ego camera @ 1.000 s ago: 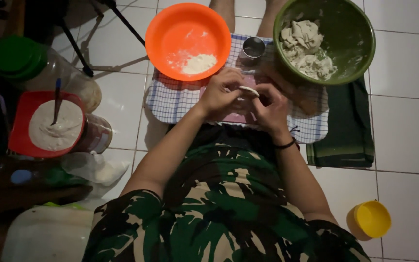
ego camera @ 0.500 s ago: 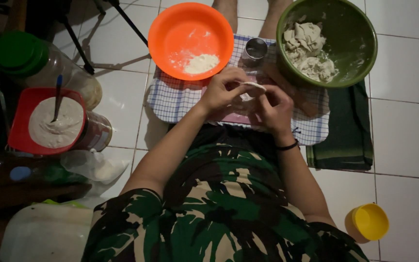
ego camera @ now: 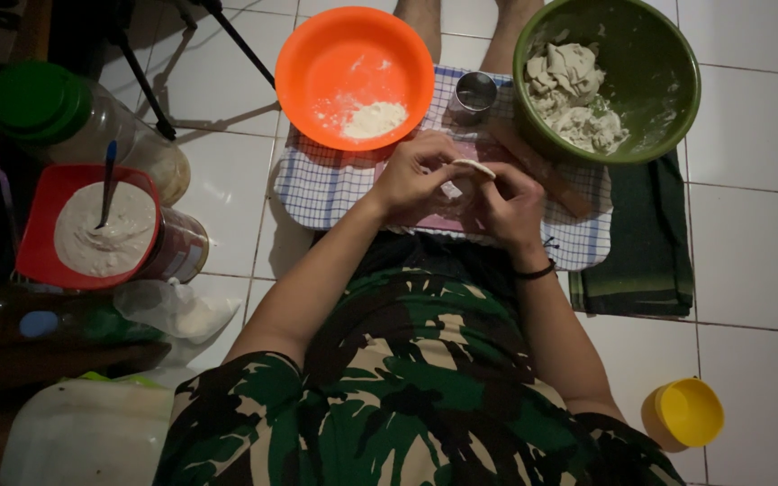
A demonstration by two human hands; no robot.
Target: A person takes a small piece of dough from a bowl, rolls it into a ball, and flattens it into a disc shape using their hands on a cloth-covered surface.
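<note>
My left hand [ego camera: 420, 175] and my right hand [ego camera: 511, 205] meet over a checked cloth [ego camera: 317, 184] on the tiled floor. Between their fingertips they pinch a small flat piece of pale dough [ego camera: 473, 166]. An orange bowl [ego camera: 355, 76] with a little white flour sits just beyond my left hand. A green bowl [ego camera: 607, 76] holding a lump of dough stands beyond my right hand. A small round metal cutter [ego camera: 476, 91] rests between the two bowls.
At the left, a red tub [ego camera: 42, 225] of white paste holds a spoon, beside a green-lidded jar [ego camera: 42, 103] and another jar [ego camera: 177, 247]. A folded dark green cloth [ego camera: 646, 261] lies at the right. A small yellow cup [ego camera: 686, 412] sits at the lower right.
Both hands have stayed together on the dough piece, with only small shifts of the fingers. The view has shifted slightly.
</note>
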